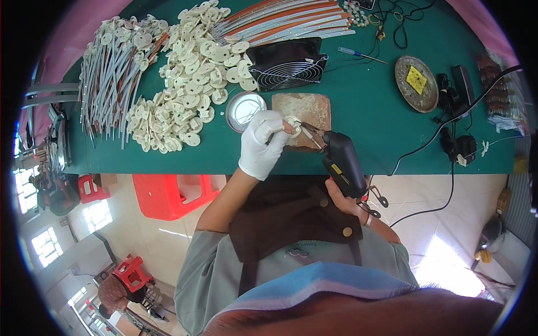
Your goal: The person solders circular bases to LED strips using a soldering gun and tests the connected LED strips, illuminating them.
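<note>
The gloved left hand (pixel 262 143) pinches a small white disc (pixel 292 128) between thumb and fingertips, over the brick (pixel 307 105). The bare right hand (pixel 344 201) is clasped around a black soldering gun (pixel 346 159), metal tip (pixel 311 138) beside the disc; contact cannot be confirmed from where I stand. Gun marking: one yellow label (pixel 337 169), print illegible.

At the centre of the frame, a small white disc (pixel 293 128) is held by the white-gloved left hand (pixel 261 144) over a brick (pixel 315 105). A black soldering gun (pixel 344 161) is gripped in the bare right hand (pixel 341 200), its tip pointed at the disc. Cream discs (pixel 193 73) are heaped at upper left; a yellow sponge (pixel 416 80) is held in a round dish (pixel 423 104) at upper right.
</note>
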`<control>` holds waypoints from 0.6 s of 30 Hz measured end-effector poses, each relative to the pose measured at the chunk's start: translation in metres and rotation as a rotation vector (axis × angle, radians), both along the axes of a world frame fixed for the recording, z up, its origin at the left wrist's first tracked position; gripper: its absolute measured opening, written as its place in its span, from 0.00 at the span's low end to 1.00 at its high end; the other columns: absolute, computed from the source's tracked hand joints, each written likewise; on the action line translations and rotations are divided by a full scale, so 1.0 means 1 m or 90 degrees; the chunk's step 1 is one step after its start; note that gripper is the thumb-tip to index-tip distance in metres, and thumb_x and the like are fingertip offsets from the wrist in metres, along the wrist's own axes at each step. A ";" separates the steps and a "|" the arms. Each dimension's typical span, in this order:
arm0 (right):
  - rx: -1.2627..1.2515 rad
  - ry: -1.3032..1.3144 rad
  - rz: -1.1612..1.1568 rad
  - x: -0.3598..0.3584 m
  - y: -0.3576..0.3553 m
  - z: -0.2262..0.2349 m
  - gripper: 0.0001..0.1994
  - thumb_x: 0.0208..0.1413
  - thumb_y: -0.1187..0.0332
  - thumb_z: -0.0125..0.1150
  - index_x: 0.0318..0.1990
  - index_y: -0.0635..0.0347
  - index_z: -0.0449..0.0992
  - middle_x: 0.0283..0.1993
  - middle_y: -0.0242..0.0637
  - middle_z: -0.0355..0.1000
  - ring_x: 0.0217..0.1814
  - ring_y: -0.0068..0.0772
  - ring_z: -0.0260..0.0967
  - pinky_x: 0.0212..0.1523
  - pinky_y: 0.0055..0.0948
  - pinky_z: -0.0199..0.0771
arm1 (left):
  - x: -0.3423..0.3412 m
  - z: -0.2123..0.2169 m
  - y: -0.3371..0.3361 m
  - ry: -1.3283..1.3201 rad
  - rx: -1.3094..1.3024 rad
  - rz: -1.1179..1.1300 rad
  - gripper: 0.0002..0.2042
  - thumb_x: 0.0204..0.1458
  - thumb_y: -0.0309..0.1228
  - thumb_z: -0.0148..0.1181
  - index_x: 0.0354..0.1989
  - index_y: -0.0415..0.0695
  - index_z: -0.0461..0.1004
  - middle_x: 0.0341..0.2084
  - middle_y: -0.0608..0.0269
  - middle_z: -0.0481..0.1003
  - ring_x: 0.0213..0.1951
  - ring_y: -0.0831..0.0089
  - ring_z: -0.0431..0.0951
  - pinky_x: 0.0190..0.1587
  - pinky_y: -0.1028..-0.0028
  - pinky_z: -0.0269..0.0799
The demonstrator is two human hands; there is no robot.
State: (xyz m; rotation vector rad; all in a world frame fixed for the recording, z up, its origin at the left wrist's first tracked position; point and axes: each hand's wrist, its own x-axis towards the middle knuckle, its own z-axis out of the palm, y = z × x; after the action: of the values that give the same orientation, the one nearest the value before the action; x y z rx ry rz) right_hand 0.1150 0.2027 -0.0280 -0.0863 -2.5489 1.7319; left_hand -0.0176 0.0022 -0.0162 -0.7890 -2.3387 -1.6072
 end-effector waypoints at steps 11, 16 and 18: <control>0.009 0.004 0.007 0.001 -0.001 -0.002 0.17 0.44 0.67 0.67 0.42 0.64 0.73 0.27 0.35 0.72 0.25 0.25 0.72 0.28 0.24 0.73 | 0.001 0.000 -0.002 -0.023 -0.003 0.004 0.08 0.46 0.16 0.56 0.32 0.44 0.71 0.34 0.62 0.71 0.36 0.69 0.72 0.39 0.73 0.69; 0.005 -0.015 -0.006 0.002 -0.002 -0.001 0.17 0.45 0.67 0.66 0.42 0.64 0.73 0.28 0.36 0.73 0.26 0.27 0.73 0.29 0.25 0.73 | 0.000 0.002 -0.001 0.001 0.000 -0.005 0.08 0.46 0.16 0.57 0.32 0.43 0.71 0.33 0.61 0.70 0.36 0.70 0.72 0.39 0.74 0.68; 0.007 -0.041 -0.007 0.002 -0.002 -0.001 0.17 0.44 0.67 0.66 0.43 0.64 0.73 0.29 0.37 0.73 0.27 0.28 0.73 0.30 0.25 0.74 | 0.000 0.001 -0.002 0.002 0.004 -0.004 0.08 0.45 0.16 0.57 0.32 0.43 0.72 0.33 0.61 0.70 0.36 0.70 0.71 0.39 0.74 0.68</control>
State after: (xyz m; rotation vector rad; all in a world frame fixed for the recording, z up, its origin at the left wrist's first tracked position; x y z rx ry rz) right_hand 0.1170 0.2005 -0.0291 -0.1583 -2.5963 1.7392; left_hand -0.0179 0.0005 -0.0155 -0.7978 -2.3307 -1.6141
